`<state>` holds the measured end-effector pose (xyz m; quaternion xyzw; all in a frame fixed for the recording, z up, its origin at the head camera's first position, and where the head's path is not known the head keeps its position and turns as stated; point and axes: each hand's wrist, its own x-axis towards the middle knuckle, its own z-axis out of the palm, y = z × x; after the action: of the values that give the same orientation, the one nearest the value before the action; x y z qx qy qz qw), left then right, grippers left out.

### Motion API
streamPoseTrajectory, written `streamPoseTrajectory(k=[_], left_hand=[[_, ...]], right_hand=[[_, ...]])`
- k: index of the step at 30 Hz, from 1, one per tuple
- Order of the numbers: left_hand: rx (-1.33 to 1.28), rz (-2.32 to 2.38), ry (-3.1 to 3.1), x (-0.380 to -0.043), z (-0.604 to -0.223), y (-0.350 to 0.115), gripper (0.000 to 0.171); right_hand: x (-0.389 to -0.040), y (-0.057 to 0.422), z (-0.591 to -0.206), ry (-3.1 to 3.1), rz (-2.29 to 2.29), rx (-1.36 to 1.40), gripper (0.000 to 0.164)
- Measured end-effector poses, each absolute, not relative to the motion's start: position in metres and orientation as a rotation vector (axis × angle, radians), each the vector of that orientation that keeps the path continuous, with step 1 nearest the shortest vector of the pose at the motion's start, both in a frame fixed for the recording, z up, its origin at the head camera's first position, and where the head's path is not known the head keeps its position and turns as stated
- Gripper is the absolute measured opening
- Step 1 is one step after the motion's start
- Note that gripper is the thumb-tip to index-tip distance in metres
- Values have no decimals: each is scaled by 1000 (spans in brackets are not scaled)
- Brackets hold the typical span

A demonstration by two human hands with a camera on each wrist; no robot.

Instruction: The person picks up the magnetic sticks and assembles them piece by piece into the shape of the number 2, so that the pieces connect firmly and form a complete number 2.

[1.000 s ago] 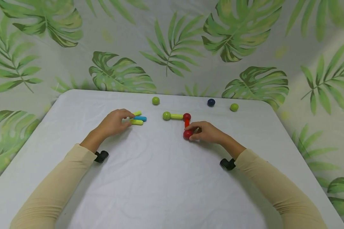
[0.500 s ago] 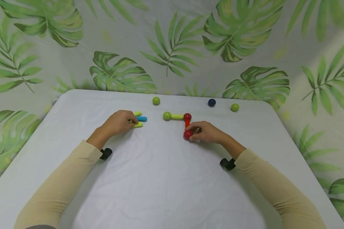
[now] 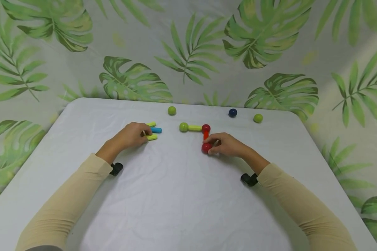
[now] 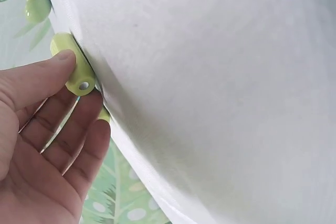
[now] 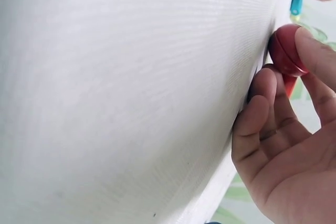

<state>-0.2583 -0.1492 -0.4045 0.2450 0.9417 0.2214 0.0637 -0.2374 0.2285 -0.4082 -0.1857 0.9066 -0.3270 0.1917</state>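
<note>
Between the thumb and fingers of my left hand (image 3: 132,135) is a yellow-green rod (image 4: 81,74) with a round metallic spot in its end. Just behind it on the table lie a blue rod (image 3: 157,130) and another yellow-green rod (image 3: 152,124), both partly covered by the hand. My right hand (image 3: 227,144) grips a red ball (image 5: 286,51) at the near end of a red rod (image 3: 205,135). That rod runs back to a second red ball (image 3: 206,128). From there a yellow-green rod (image 3: 195,128) leads left to a green ball (image 3: 183,127), forming an L shape.
Along the far side of the white-covered table (image 3: 182,195) sit a loose green ball (image 3: 172,110), a dark blue ball (image 3: 233,112) and another green ball (image 3: 258,118). A leaf-patterned cloth (image 3: 194,52) hangs behind the table.
My left hand has moved slightly right and closed its thumb and fingers on the near yellow-green rod. The right hand stays on the red ball.
</note>
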Motion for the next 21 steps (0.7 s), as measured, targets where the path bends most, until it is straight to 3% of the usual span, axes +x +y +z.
streamPoseTrajectory(k=[21], left_hand=[[809,696,2815,-256,-407,-141,20]], right_hand=[[-235,230,-407,2580,-894,-563,38]])
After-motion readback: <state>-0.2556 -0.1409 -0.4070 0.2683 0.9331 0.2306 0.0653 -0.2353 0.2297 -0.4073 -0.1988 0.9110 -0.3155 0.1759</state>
